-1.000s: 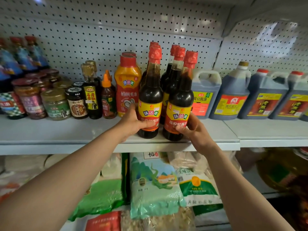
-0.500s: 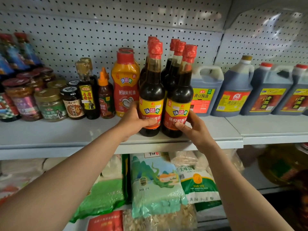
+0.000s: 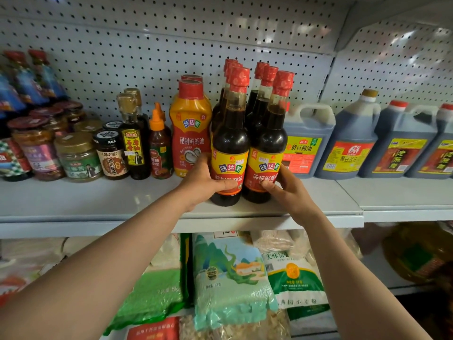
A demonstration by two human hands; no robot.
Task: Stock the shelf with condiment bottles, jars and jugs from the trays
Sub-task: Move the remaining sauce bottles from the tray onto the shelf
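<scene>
Head view: our left hand [image 3: 203, 185] grips the left soy sauce bottle [image 3: 229, 153], our right hand [image 3: 289, 190] the right soy sauce bottle [image 3: 266, 153]; both stand upright, touching, near the shelf [image 3: 98, 200] front edge. Bare shelf lies left of our grip.

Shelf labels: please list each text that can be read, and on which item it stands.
"味达美": left soy sauce bottle
"味达美", "味极鲜酱油": right soy sauce bottle
"味达美", "秘制鲜蚝油": orange squeeze bottle
"黄豆酱油": handled jug
"美味富强": flour bag
Jar labels, small print: too blurred.
</scene>
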